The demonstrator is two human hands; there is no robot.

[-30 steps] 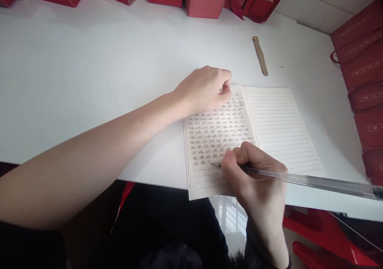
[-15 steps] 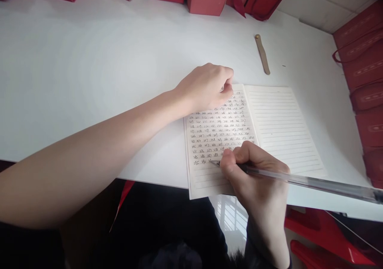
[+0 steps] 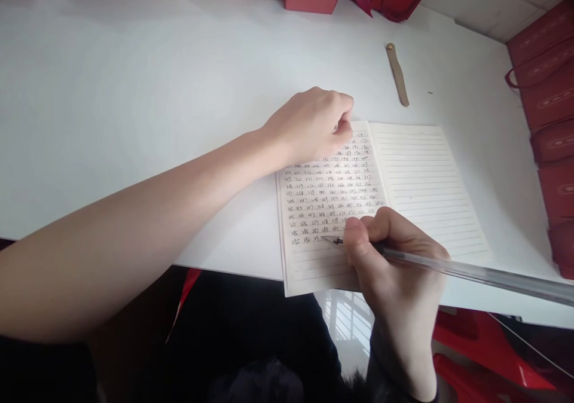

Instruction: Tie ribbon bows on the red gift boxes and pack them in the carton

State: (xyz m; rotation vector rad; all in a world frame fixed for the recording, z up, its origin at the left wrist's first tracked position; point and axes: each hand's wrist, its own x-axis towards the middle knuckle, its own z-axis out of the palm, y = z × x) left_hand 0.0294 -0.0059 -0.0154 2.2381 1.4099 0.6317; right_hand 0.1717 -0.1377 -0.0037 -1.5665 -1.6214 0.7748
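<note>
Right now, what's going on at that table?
A person is writing in an open notebook. The right hand holds a clear pen, its tip at the end of the lowest row of handwritten numbers on the left page. The left hand, loosely curled, is over that page's upper part. A beige strip lies on the white table beyond the notebook.

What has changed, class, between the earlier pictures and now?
The right hand has moved slightly rightward along the lowest row of dark handwritten numbers, carrying the long, clear plastic pen. Nothing was taken hold of or let go. The curled left hand stays over the open, lined paper notebook.
</note>
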